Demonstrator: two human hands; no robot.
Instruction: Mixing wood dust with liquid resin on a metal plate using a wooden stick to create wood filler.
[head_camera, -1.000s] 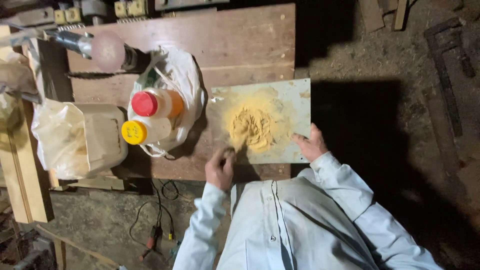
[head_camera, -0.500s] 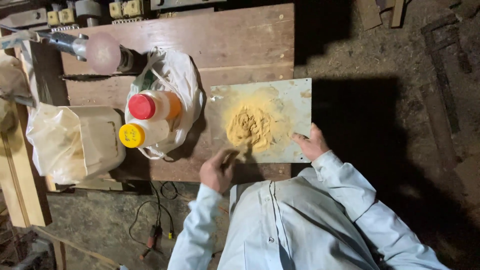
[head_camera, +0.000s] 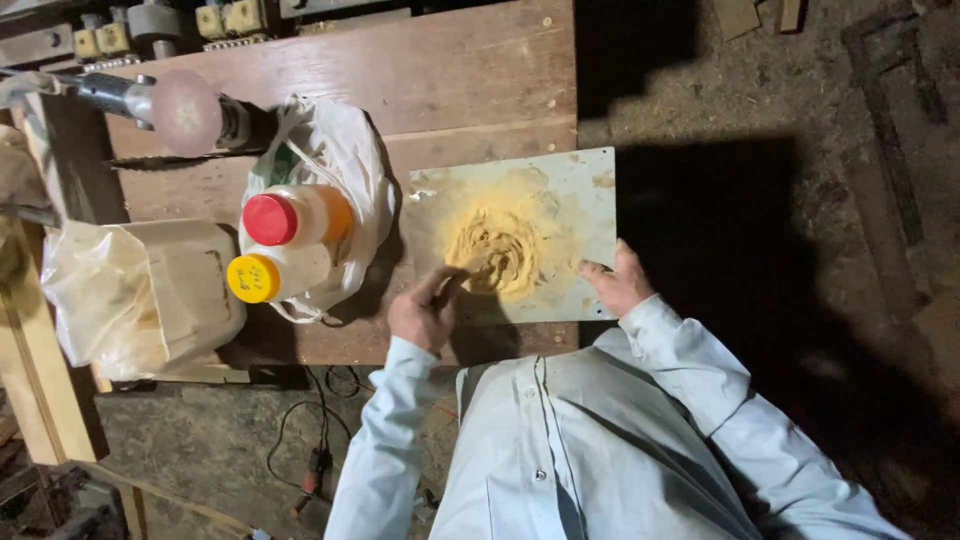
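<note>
Paste: a yellow-ochre mound (head_camera: 497, 255), thick and ridged in swirls, thinning to a dusty smear around its edge.
Plate: a pale grey metal sheet (head_camera: 580, 180) lying flat on the wooden counter (head_camera: 400, 70), near its front edge; the paste sits at its middle.
Left hand: the left hand (head_camera: 424, 312) has its fingers closed round a thin stick (head_camera: 462, 275), whose tip reaches into the left side of the paste.
Right hand: the right hand (head_camera: 615, 283) rests on the plate's front right corner, fingers loosely spread and flat, holding nothing.
Beside the plate: a white plastic bag (head_camera: 345, 160) holding two bottles on their sides, one with a red cap (head_camera: 270, 219), one with a yellow cap (head_camera: 253, 278); further left a pale jerrycan wrapped in clear plastic (head_camera: 140, 295).
Hard to make out: the stick's tip blends into the paste; the bottles' far ends are hidden in the bag; the floor to the right is in deep shadow.
</note>
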